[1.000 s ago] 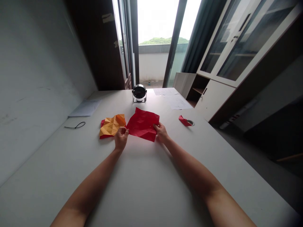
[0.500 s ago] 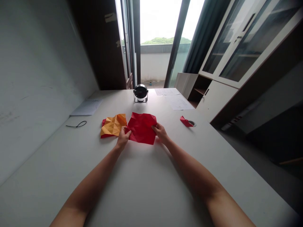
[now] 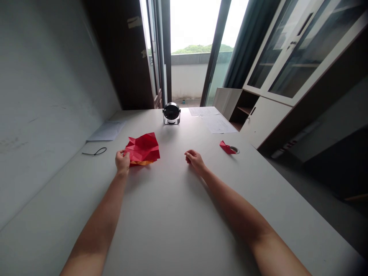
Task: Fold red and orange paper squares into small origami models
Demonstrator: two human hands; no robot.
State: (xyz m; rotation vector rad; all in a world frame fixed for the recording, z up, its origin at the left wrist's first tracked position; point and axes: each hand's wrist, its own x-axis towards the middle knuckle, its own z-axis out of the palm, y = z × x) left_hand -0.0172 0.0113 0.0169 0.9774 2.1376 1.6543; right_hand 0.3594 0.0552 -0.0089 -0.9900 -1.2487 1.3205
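My left hand (image 3: 123, 161) pinches the left edge of a creased red sheet of paper (image 3: 143, 147). That sheet is over an orange sheet of paper (image 3: 143, 163), whose front edge peeks out below and which is otherwise hidden. My right hand (image 3: 195, 159) is by itself over the middle of the table, its fingers curled together with nothing visible in them. Off to its right lies a small folded red paper piece (image 3: 227, 148) against a grey ring (image 3: 236, 150) that looks like a roll of tape.
A black cable tie (image 3: 96, 152) lies at left, near a stack of papers (image 3: 106, 130) by the wall. At the far end of the white table (image 3: 178, 214) stands a round black device (image 3: 171, 112) on a metal stand. Printed sheets (image 3: 220, 124) lie at the back right.
My left hand has carried the red sheet leftward, over the orange paper. My right hand has let go of the sheet and stayed near the same spot, fingers curled.
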